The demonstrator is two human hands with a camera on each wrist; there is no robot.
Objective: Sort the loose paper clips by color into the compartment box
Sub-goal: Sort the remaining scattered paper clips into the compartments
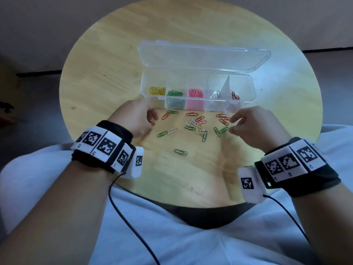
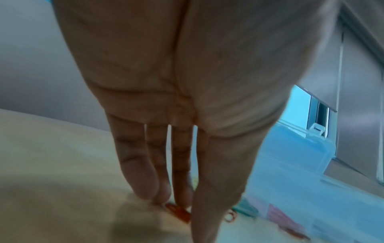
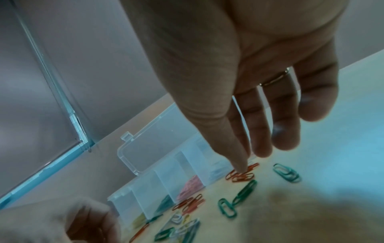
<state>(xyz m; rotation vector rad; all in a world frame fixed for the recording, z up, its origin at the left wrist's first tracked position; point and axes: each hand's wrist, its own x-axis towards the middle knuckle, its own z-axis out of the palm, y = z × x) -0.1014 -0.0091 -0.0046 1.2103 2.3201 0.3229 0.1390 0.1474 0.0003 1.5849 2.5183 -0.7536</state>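
A clear compartment box (image 1: 246,101) stands with its lid open at mid-table. Its cells hold yellow clips (image 1: 157,90), green clips (image 1: 174,93), pink clips (image 1: 194,92), white clips (image 1: 214,94) and dark red clips (image 1: 235,95). Loose paper clips (image 1: 196,124) of mixed colours lie in front of it. My left hand (image 1: 150,119) reaches down by the box's left end. Its straight fingertips (image 2: 164,195) touch a red clip (image 2: 178,212) that lies flat on the table. My right hand (image 1: 232,125) hovers with spread fingers, thumb tip (image 3: 242,169) on a cluster of red clips (image 3: 241,176).
The round wooden table (image 1: 95,77) ends close behind the box lid (image 1: 202,54). One green clip (image 1: 180,152) lies alone nearer to me, and two green clips (image 3: 287,172) sit right of the red cluster. Cables hang from both wrist bands over my lap.
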